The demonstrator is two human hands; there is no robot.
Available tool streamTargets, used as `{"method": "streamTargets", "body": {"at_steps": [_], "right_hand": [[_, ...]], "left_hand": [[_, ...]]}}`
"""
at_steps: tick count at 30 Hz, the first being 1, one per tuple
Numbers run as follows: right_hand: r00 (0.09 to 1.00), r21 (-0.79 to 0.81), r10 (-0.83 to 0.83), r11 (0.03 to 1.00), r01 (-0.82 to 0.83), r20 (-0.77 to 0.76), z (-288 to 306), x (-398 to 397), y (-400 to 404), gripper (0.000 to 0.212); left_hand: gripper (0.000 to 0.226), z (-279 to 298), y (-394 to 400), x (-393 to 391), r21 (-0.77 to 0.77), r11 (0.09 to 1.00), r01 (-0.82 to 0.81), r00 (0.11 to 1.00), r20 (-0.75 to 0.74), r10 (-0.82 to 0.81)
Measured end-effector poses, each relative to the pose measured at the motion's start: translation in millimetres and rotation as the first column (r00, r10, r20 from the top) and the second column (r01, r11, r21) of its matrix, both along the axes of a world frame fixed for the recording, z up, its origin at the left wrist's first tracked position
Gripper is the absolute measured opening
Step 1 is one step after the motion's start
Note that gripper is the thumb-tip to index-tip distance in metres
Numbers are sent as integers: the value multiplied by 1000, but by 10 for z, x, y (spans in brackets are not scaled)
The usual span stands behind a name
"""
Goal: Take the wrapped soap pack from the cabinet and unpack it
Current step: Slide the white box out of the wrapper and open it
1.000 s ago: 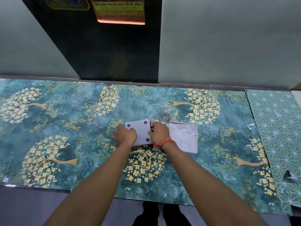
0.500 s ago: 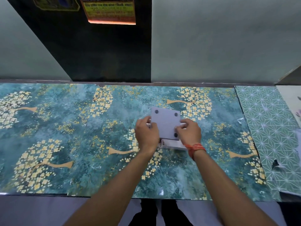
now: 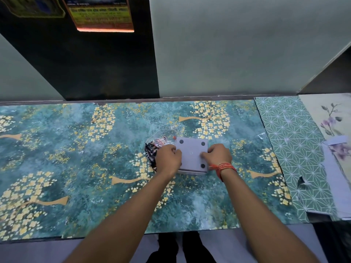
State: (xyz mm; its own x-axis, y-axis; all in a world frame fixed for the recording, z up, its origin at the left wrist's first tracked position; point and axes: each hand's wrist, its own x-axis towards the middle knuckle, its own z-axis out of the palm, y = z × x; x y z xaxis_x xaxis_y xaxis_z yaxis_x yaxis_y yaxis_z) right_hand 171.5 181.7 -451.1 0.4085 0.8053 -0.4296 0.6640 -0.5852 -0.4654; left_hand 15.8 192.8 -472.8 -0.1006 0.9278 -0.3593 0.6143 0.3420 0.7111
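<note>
On the table [image 3: 79, 168], with its teal covering of yellow-blossomed trees, a pale grey square box [image 3: 191, 155] lies underside up, dark round feet at its corners. Both hands grip it: the left hand [image 3: 168, 160] closes on its left edge, the right hand [image 3: 218, 155], with an orange thread at the wrist, presses fingers onto the top and right side. Just left of the box, touching it, lies crumpled clear wrapping [image 3: 157, 143] with what seems dark printed film, partly under the left hand.

Matt grey plastic box [image 3: 191, 154], crinkled glossy clear wrapper [image 3: 161, 137], shiny printed tabletop sheet [image 3: 76, 149]
</note>
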Motion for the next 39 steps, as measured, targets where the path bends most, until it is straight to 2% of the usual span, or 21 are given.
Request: {"method": "streamTargets", "body": {"at_steps": [2, 7, 12, 21, 24, 29, 35, 39], "right_hand": [[1000, 1, 13, 1000, -13, 23, 9, 22, 35, 33], [1000, 29, 3, 1000, -3, 6, 12, 48, 22, 26], [1000, -17, 8, 1000, -8, 11, -2, 74, 29, 26], [1000, -1, 15, 1000, -15, 0, -20, 97, -6, 27], [1000, 15, 7, 1000, -7, 4, -20, 92, -13, 28], [1000, 39, -11, 999, 11, 7, -39, 87, -44, 38], [998, 101, -45, 994, 48, -37, -51, 76, -63, 31], [998, 92, -54, 994, 56, -26, -84, 64, -50, 31]], "left_hand": [[27, 108, 40, -3, -3, 1000, -9, 1000, -19, 9], [38, 195, 18, -7, -10, 1000, -23, 1000, -10, 23], [26, 192, -15, -4, -25, 1000, -4, 999, -38, 3], [32, 169, -41, -29, -36, 999, -18, 999, -38, 17], [25, 159, -48, -46, -34, 999, -6, 999, -36, 4], [26, 172, -115, -53, 60, 997, 51, 998, -36, -49], [23, 152, -134, -28, 122, 992, 27, 1000, 0, -27], [20, 144, -94, -41, 66, 997, 42, 999, -27, -41]]}}
